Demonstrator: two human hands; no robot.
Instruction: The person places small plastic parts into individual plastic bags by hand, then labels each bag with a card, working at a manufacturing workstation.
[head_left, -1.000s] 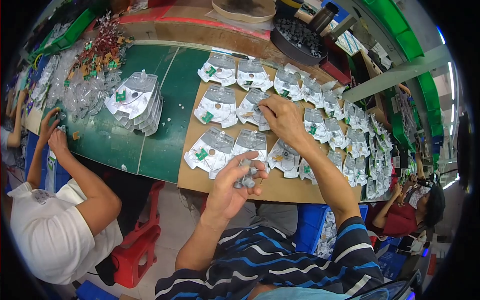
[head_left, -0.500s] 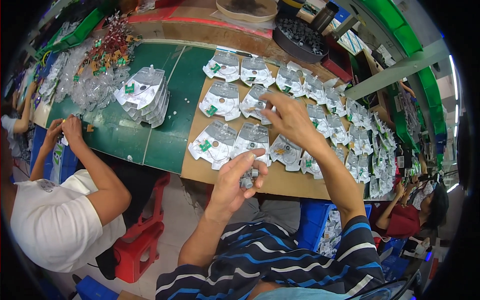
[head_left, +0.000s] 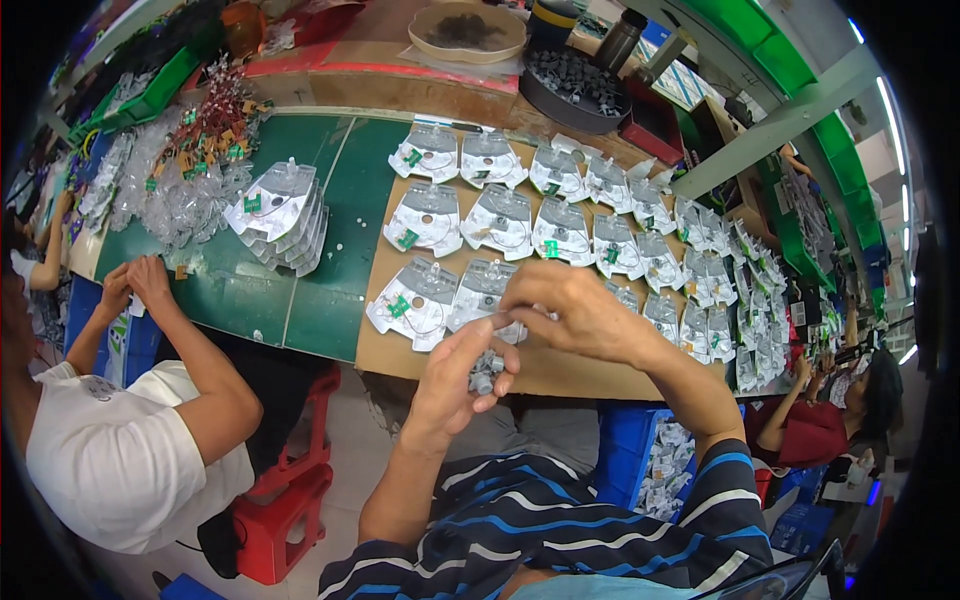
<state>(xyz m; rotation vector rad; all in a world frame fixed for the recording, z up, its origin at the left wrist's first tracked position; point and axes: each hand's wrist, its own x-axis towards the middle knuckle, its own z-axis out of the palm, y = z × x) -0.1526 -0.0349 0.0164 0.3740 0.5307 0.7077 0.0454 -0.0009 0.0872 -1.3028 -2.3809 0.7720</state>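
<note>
1. Left hand (head_left: pixel 448 382), mine: palm turned up, fingers curled about a small clutch of grey pieces (head_left: pixel 486 374), held near the worktop's near edge.
2. Right hand (head_left: pixel 585 312), mine: just beyond and to the right, fingers bent and drawn together, tips meeting my left thumb. Whether they pinch a piece I cannot tell.
3. White panels (head_left: pixel 425 215): set out in rows on brown cardboard (head_left: pixel 570 378), far and right of my hands; several bear a green circuit board (head_left: pixel 398 305). One near-row panel (head_left: pixel 472 296) lies just past my fingertips, partly hidden by my right hand.
4. Stack of like panels (head_left: pixel 280 215): left, on the bare green worktop (head_left: pixel 235 300).
5. Dark round tray (head_left: pixel 562 113): far side, heaped with similar grey bits.
6. Step in hand, by my judgement: sorting out a single piece between the two hands.
7. Next move, likewise judged: calls for a clean fingertip pinch on one piece, left fingers cupped so the others stay put.
</note>
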